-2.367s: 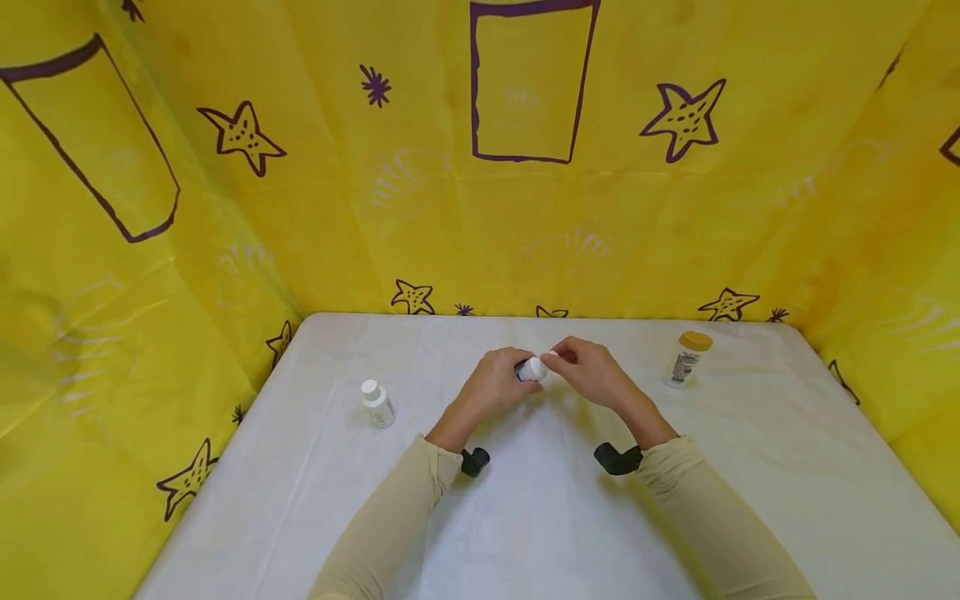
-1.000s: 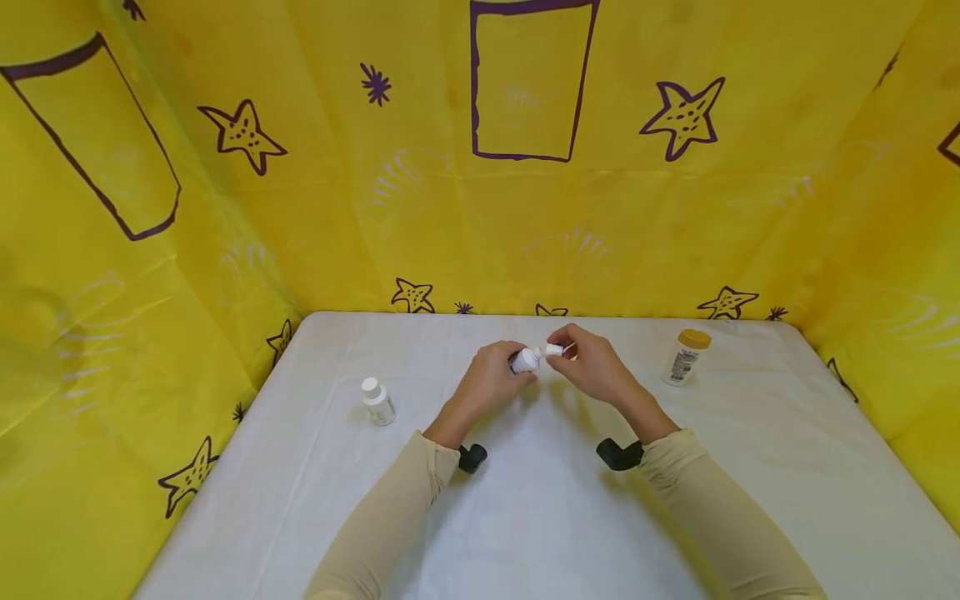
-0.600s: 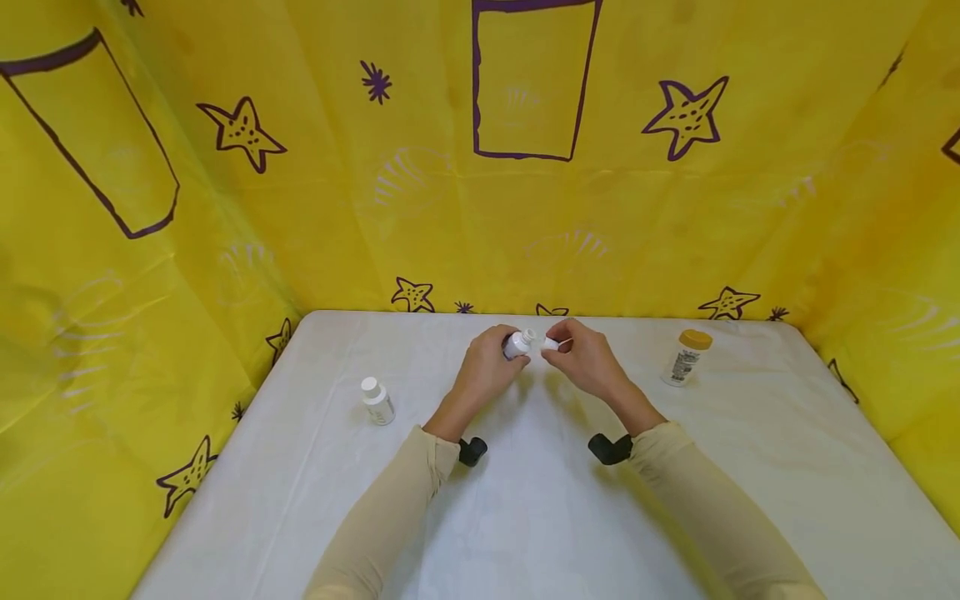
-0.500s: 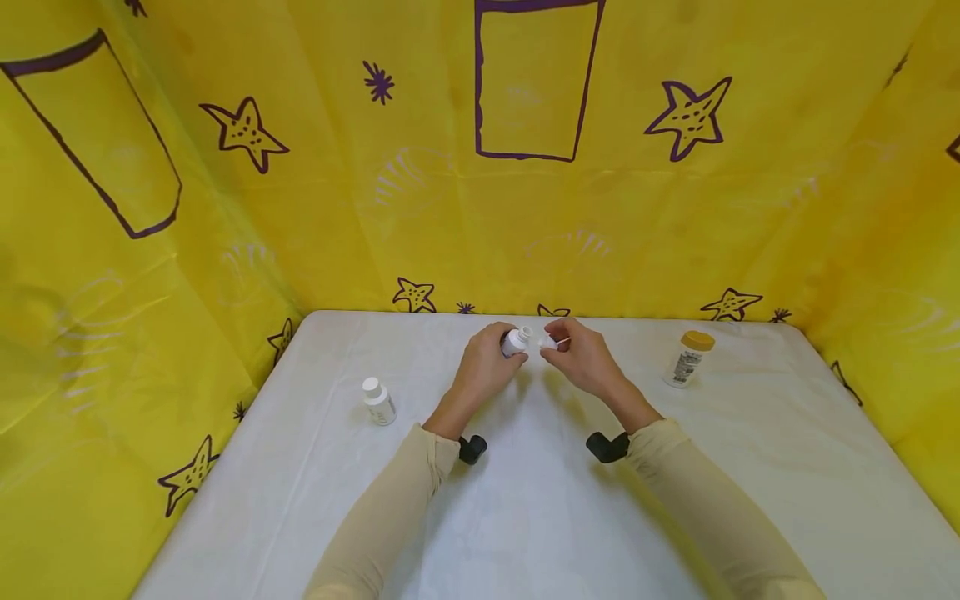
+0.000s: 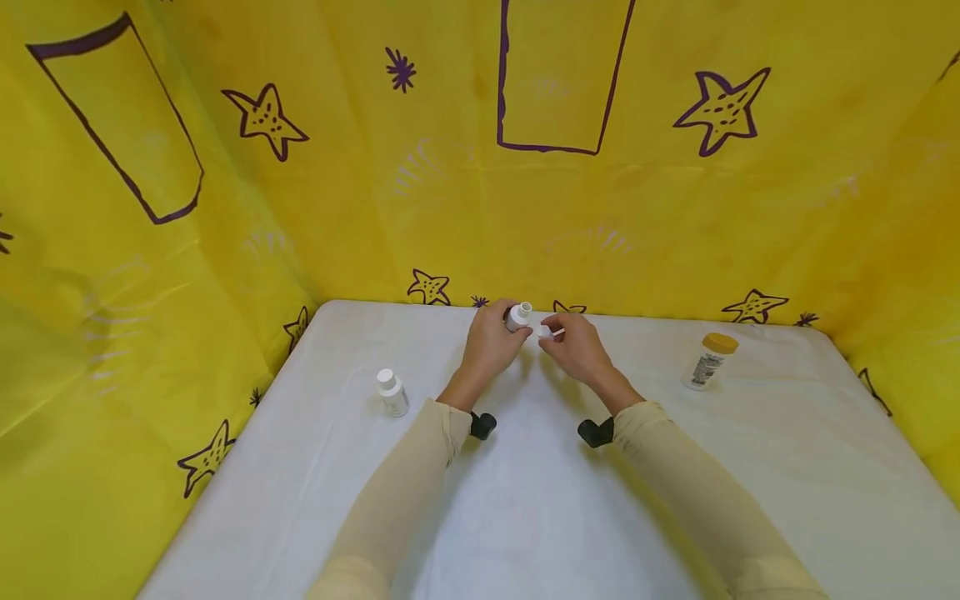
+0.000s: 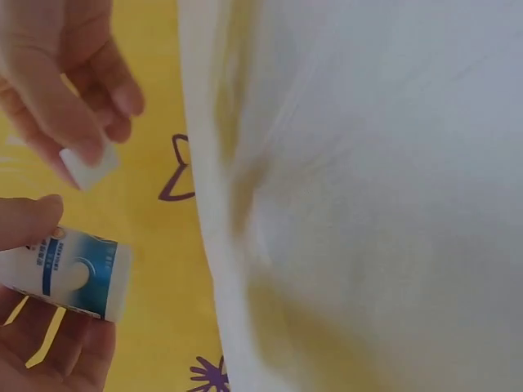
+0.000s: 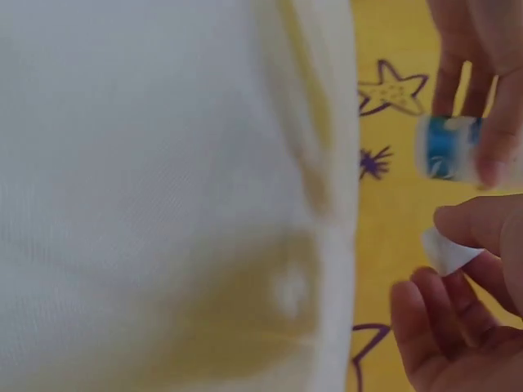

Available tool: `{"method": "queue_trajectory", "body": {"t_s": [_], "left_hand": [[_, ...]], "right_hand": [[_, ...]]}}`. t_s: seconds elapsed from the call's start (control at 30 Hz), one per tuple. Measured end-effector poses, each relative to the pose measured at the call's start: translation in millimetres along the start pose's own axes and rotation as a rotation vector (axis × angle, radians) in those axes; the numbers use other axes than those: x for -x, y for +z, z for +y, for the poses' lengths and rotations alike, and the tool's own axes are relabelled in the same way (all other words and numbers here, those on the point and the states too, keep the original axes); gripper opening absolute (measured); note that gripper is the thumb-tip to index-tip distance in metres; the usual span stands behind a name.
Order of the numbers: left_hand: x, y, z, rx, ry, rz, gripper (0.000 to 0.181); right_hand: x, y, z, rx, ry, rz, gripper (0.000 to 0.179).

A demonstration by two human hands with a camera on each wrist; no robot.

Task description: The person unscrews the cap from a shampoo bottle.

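Observation:
My left hand [image 5: 491, 343] grips a small white bottle [image 5: 517, 317] near the table's back edge. Its uncapped mouth points up and slightly right. The left wrist view shows the blue-and-white label on that bottle [image 6: 90, 273], held between thumb and fingers. Just to the right, my right hand [image 5: 579, 348] pinches a white cap [image 5: 545, 332] between thumb and fingertips, apart from the bottle. A thin white piece sticks out by the cap in the head view. In the right wrist view the cap [image 7: 448, 251] looks small and pale, its inside hidden.
Another white bottle [image 5: 392, 392], capped, stands on the white-covered table [image 5: 525, 500] at left. A white bottle with a yellow lid [image 5: 708, 362] stands at right. Yellow patterned cloth [image 5: 435, 200] rises behind and beside the table.
The cap, on or against the bottle's top at first, has come away in my right hand. Both hands have shifted farther back, and the bottle has turned more upright. The head view has tilted slightly.

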State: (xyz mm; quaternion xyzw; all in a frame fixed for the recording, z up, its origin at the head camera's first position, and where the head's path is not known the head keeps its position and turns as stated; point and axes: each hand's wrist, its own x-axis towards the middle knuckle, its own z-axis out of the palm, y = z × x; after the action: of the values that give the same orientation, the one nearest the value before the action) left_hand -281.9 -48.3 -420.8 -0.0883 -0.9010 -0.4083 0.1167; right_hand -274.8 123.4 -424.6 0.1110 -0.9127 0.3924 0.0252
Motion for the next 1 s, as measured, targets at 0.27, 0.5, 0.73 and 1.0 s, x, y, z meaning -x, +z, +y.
{"method": "queue_trajectory", "body": {"t_s": [0.27,0.5,0.73,1.0], "left_hand": [[-21.0,6.2,-4.1,0.142,-0.159,0.014,0.050],[-31.2,16.6,-7.1,0.179,-0.239,0.039,0.052],[-32.3,21.7,-12.3,0.156,-0.272,0.038,0.051],[-33.1,21.9,-17.4,0.140,-0.325,0.022,0.052]], "right_hand": [[-20.1,10,17,-0.055,0.112,0.028,0.035],[-34.8,16,25,-0.045,0.212,0.014,0.036],[-42.2,21,24,-0.020,0.225,0.009,0.033],[-45.3,26,25,0.045,0.198,-0.008,0.030]]}}
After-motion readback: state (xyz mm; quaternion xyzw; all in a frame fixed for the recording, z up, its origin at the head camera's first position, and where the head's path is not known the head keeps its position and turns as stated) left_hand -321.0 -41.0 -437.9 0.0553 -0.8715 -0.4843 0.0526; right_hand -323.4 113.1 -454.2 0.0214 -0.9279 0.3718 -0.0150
